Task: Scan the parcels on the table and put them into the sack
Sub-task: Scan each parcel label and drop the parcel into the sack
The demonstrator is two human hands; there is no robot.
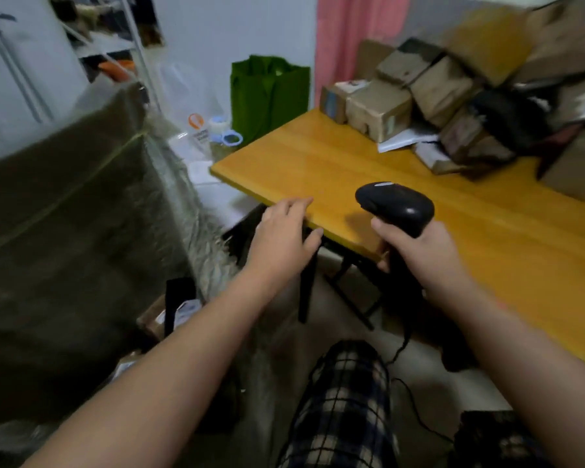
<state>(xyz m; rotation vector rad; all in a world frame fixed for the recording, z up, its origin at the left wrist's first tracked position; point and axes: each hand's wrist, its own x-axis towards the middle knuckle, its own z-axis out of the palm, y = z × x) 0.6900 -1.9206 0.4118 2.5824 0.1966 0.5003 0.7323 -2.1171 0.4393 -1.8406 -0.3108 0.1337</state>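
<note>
Parcels (453,96) are lying heaped at the far right end of the yellow wooden table (318,157), and most of them are looking like brown cardboard boxes, scuffed and taped, stacked at odd angles on one another. One squarish brown box (379,113) is sitting at the near left edge of the heap, with a smaller labelled box (333,103) just beside it on the left. White flat mailers (406,138) are poking out from under the boxes, and a dark wrapped parcel (507,119) is leaning among them further right. The picture is blurring the labels too much for me to read. My right grip (416,251) is wrapping its fingers round the handle of a black handheld scanner (395,207), whose rounded head is hanging over the near part of the table, well apart from the heap. Its black cable (399,352) is trailing down towards the floor. My left grip (284,231) is holding nothing, its fingers relaxed and lightly spread at the table's near corner, fingertips reaching its edge. To my left the sack (65,231) is standing on the floor, large and dull olive with a frayed pale rim, beside the table. A green bag (271,92) is standing on the floor beyond the table's far corner.
</note>
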